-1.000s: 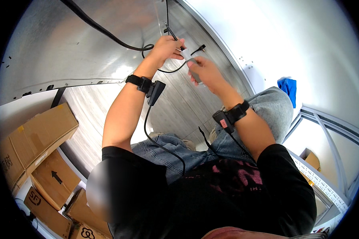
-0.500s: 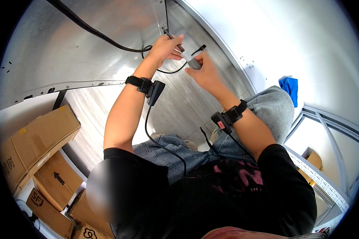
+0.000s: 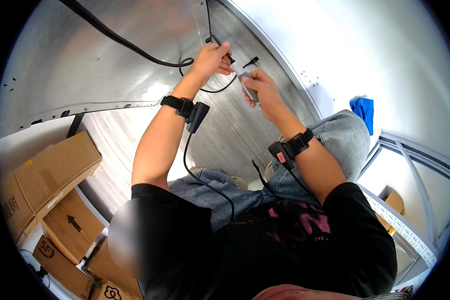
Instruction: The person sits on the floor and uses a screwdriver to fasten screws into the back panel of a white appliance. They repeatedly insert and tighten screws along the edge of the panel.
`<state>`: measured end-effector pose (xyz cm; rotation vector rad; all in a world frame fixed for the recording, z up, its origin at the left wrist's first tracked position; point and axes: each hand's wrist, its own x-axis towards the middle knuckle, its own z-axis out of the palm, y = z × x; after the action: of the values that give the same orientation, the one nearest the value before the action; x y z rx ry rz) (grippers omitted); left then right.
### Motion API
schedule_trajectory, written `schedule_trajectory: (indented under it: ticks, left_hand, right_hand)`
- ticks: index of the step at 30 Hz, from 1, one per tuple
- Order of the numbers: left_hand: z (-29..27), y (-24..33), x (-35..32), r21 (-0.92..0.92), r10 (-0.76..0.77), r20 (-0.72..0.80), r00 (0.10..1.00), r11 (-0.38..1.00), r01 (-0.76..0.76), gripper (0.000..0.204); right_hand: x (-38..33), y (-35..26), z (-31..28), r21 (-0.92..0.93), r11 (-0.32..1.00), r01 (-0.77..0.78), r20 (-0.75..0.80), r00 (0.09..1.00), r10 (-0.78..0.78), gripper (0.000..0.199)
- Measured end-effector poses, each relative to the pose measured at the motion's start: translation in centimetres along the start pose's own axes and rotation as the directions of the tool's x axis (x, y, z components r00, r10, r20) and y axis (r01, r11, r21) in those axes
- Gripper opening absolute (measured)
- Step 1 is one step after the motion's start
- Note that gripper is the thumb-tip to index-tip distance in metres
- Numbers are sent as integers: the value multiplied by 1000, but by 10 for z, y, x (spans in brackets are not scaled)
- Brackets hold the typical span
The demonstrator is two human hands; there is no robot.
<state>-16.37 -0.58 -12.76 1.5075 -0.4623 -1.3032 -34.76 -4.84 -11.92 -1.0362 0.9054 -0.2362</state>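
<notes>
My left hand point(image 3: 211, 61) pinches a black cable point(image 3: 226, 52) between thumb and finger, close to the lower edge of a large metal panel. The cable's end points down toward my right hand point(image 3: 263, 92). That hand is closed around a flat grey tool point(image 3: 249, 88) with a pale, narrow tip; its exact kind I cannot make out. A small gap separates the tool from the cable end. Just beyond my right hand, a black plug point(image 3: 251, 62) lies over the floor. Each wrist wears a black strapped device with a cord.
The metal panel point(image 3: 135, 45) stands at the upper left, with a thick black cable point(image 3: 120, 42) across it. Several cardboard boxes point(image 3: 60, 160) are stacked on the left. A white surface point(image 3: 365, 50) with a blue cloth point(image 3: 362, 114) and a metal frame point(image 3: 400, 205) are to the right.
My right hand has drawn the grey tool down and away from the cable, turning it more upright. My left hand keeps its pinch on the cable, nearly in place.
</notes>
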Motion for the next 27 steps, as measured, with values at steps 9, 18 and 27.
schedule_trajectory:
  ticks: [9,18,27]
  left_hand:
    - [-4,-7,2,-38,24,-22,999,999,-25,32]
    - [-3,-10,3,-49,38,-20,999,998,-39,32]
    - [0,-9,2,-48,27,-54,998,998,-30,31]
  right_hand:
    - [3,2,1,72,996,-46,53,998,42,23]
    - [1,4,1,104,992,-66,53,997,60,21]
    - [0,2,0,134,987,-92,87,993,81,19]
